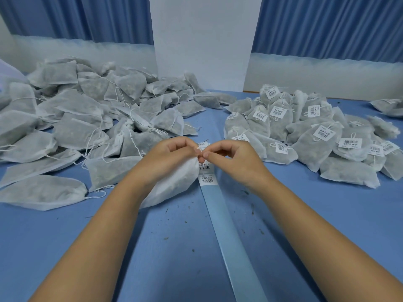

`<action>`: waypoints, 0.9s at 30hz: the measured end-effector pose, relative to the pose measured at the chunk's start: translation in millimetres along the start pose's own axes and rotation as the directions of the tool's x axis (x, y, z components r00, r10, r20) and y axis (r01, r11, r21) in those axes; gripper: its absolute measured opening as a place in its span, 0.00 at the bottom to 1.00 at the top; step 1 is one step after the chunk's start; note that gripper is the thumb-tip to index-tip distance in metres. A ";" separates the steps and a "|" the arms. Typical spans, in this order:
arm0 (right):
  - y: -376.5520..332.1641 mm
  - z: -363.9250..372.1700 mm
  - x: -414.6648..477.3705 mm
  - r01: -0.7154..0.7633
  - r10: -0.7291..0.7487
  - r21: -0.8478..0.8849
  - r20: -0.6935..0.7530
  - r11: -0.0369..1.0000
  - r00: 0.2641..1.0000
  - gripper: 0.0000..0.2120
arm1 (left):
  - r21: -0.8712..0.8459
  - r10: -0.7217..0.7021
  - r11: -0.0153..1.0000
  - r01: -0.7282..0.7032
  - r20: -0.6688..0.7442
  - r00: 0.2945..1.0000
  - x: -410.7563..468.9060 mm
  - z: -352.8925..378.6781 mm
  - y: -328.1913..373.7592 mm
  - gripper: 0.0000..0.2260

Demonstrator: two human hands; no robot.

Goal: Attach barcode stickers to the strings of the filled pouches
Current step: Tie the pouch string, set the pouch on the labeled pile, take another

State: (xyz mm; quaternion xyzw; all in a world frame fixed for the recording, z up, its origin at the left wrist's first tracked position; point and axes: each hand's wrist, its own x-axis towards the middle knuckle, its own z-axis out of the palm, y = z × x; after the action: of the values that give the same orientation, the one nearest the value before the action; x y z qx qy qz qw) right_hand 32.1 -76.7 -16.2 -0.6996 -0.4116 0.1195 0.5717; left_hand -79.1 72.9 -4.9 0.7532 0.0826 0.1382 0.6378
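At ten o'clock lies the heap of unlabelled pouches (87, 118), grey-white and filled, strings loose. At centre your left hand (172, 155) curls tight round the neck of one white pouch (174, 186) resting on the blue table (65, 247), and your right hand (235, 158), at its three o'clock, pinches that same gathered top, thumb to forefinger. The backing strip (231, 240) runs toward six o'clock with barcode stickers (208, 180) whose small print is unreadable, and the labelled pouches (316, 136) lie at two o'clock.
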 end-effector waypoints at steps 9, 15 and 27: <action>-2.0 -3.6 -1.4 -0.183 0.183 -0.019 0.192 0.983 0.964 0.06 | 0.047 -0.045 0.998 0.045 -0.006 0.999 1.0 -0.1 -1.2 0.06; 0.3 -3.7 0.9 -0.173 0.175 -0.041 0.060 0.984 0.983 0.03 | -0.036 -0.084 0.996 0.084 0.011 0.996 -0.1 -1.0 2.4 0.11; -13.4 -2.5 -0.6 -0.176 0.182 0.134 -0.030 0.975 0.983 0.08 | -0.073 -0.070 0.995 0.073 0.042 0.997 -1.4 3.5 3.4 0.08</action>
State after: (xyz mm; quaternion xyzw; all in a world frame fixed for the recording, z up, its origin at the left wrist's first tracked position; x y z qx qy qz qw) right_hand 27.4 -78.8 -3.5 -0.6970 -0.3261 0.1828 0.6119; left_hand -79.5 68.6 -2.2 0.7280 0.0918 0.1035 0.6715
